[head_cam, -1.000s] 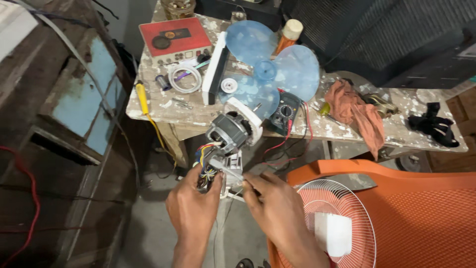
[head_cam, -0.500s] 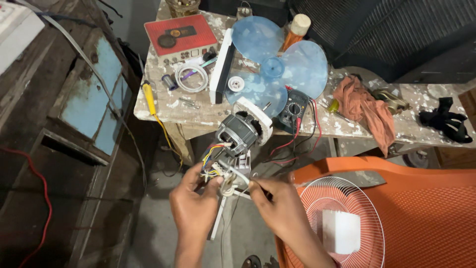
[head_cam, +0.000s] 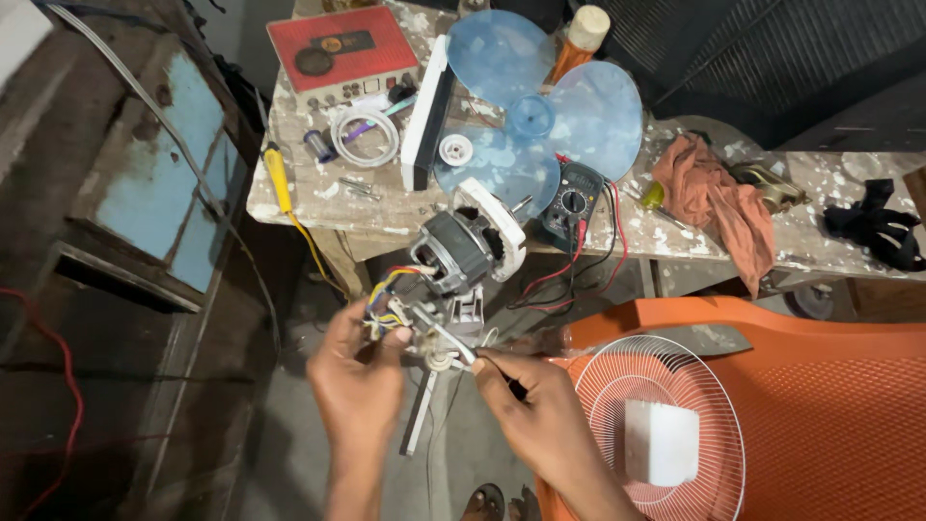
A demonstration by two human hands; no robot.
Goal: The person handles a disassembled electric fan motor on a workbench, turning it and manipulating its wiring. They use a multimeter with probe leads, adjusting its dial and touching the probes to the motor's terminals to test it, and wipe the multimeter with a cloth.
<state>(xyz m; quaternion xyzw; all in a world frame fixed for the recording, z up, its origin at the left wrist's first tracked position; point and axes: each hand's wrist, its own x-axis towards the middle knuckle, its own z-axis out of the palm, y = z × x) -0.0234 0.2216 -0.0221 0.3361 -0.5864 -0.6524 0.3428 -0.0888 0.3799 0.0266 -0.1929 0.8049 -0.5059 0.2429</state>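
Observation:
My left hand [head_cam: 359, 379] grips the wired rear end of a fan motor assembly [head_cam: 461, 259], where yellow, blue and red wires [head_cam: 388, 297] bunch together. My right hand [head_cam: 533, 407] pinches a thin dark probe tip against the white plastic bracket [head_cam: 439, 345] under the motor. The motor body is dark with a white round front plate, and it hangs in front of the table edge. A black multimeter [head_cam: 572, 205] with red and black leads lies on the table just behind it.
A paint-spattered table [head_cam: 318, 207] holds a translucent blue fan blade [head_cam: 540, 121], a red box [head_cam: 340, 46], a yellow-handled screwdriver [head_cam: 278, 180], a coiled cable and an orange rag [head_cam: 716, 198]. An orange plastic chair [head_cam: 830, 386] at right carries a white fan grille [head_cam: 666, 434].
The view has shifted slightly. Both hands stay on the motor wiring; my right hand has moved a little right and lower with the probe.

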